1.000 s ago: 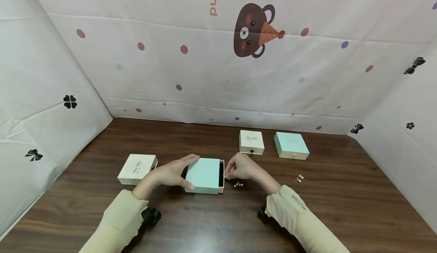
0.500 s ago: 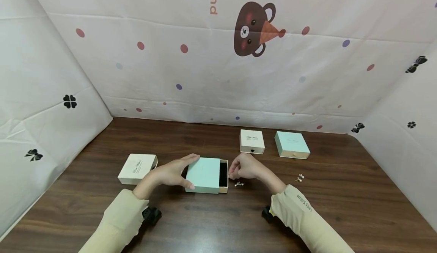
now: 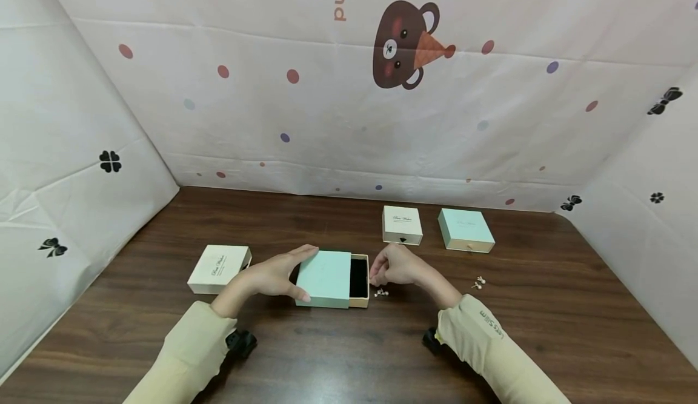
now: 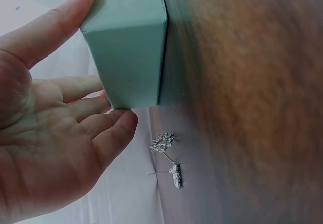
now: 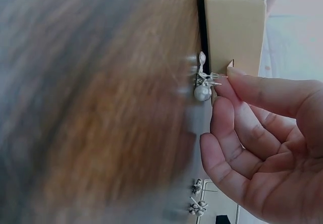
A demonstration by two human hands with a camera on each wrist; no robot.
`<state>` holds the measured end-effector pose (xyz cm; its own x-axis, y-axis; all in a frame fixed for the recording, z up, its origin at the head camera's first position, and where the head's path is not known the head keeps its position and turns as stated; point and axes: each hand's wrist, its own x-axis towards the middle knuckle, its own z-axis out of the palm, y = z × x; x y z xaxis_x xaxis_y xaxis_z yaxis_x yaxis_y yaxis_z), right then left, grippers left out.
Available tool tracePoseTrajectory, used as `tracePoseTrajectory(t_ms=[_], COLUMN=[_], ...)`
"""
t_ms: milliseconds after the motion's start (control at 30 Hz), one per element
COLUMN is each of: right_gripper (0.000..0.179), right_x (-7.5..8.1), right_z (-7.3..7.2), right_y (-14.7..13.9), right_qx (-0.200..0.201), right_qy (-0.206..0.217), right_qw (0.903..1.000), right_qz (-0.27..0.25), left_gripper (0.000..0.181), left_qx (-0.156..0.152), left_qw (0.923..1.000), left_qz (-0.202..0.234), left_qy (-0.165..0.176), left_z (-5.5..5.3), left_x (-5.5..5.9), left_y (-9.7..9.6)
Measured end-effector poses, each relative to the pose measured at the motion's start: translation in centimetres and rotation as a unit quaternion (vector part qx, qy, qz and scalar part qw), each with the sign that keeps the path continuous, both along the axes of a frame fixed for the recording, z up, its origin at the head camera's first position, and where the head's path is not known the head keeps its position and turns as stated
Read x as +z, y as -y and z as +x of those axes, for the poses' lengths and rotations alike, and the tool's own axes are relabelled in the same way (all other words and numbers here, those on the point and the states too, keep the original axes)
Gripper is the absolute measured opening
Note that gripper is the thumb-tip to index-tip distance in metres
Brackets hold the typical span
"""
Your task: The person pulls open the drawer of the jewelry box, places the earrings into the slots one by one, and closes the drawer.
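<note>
A mint slide-out gift box [image 3: 324, 275] lies at the middle of the table, its sleeve held by my left hand [image 3: 274, 275] between thumb and fingers across the left end. Out of the right end sticks a cream drawer with a black lining [image 3: 358, 278]. My right hand [image 3: 398, 264] pinches a small pull tab [image 5: 230, 65] on the drawer's front, thumb against index finger. Pearl stud earrings [image 5: 202, 92] lie on the table just beside these fingertips. Sparkly earrings [image 4: 175, 175] show near my left fingers in the left wrist view; the hand hides that spot in the head view.
A white box [image 3: 218, 269] lies to the left. Farther back on the right stand a smaller white box [image 3: 402, 226] and a second mint box [image 3: 466, 231]. Another pair of earrings [image 3: 478, 283] rests at right. Printed white cloth [image 3: 327, 119] walls the table's back and sides.
The drawer has slid rightward out of its sleeve with my right hand, baring more black lining. My left hand and the sleeve have stayed in place.
</note>
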<state>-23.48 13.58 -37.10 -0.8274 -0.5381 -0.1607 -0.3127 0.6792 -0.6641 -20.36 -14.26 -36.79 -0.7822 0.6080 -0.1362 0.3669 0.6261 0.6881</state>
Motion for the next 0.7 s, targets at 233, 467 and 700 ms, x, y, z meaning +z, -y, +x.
tracePoseTrajectory(t_ms=[233,467,700], right_gripper=[0.006,0.007,0.007], right_x=[0.0,0.1,0.1], right_z=[0.0,0.0,-0.1], right_y=[-0.4,-1.0,-1.3], right_qx=[-0.004,0.003,0.0], right_qy=[0.003,0.006,0.019], right_qw=[1.0,1.0,0.9998], right_qz=[0.006,-0.004,-0.01], left_gripper=[0.089,0.09,0.091], left_qx=[-0.001,-0.004,-0.001], left_qw=[1.0,1.0,0.9999], left_qz=[0.003,0.005,0.008], left_qy=[0.003,0.004,0.007], left_z=[0.0,0.0,0.2], left_x=[0.1,0.1,0.1], left_y=[0.0,0.0,0.0])
